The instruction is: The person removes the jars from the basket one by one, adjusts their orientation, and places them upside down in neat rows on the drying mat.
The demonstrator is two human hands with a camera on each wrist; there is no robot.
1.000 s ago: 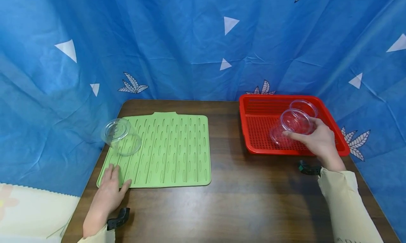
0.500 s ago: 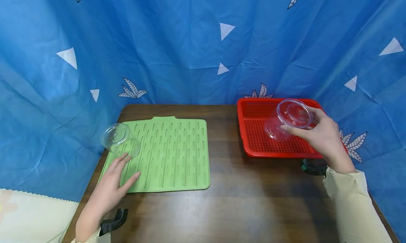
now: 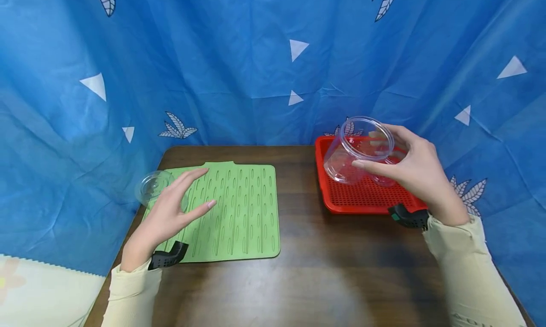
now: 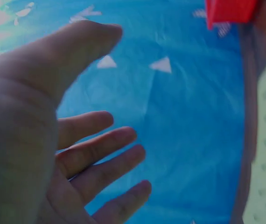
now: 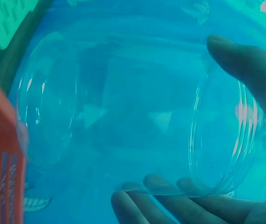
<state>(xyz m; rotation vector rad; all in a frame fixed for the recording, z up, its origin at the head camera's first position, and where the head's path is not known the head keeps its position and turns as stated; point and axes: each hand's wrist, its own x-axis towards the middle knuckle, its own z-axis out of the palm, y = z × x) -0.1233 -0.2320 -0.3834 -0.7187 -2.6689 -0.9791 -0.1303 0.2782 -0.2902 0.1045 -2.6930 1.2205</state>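
My right hand (image 3: 415,168) grips a clear plastic jar (image 3: 347,151) near its rim, thumb on the near side and fingers on the far side. Tilted, the jar is held over the red basket (image 3: 375,209), its mouth toward my palm in the right wrist view. Another clear jar (image 3: 384,179) shows in the basket, partly hidden by the hand. My left hand (image 3: 164,218) is raised over the green mat (image 3: 239,213), fingers and thumb spread and holding nothing. Behind it, a clear jar (image 3: 154,187) stands bottom up on the mat's left edge, partly covered by that hand.
The brown wooden table (image 3: 298,279) lies under the mat and basket, with a strip between the two. A blue patterned curtain (image 3: 239,71) hangs round its back and sides. A pale cloth (image 3: 42,289) lies at the lower left.
My right hand has lifted the jar out of the basket, up and to the left. My left hand has risen from the mat's near corner, moving forward and right, its fingers spreading.
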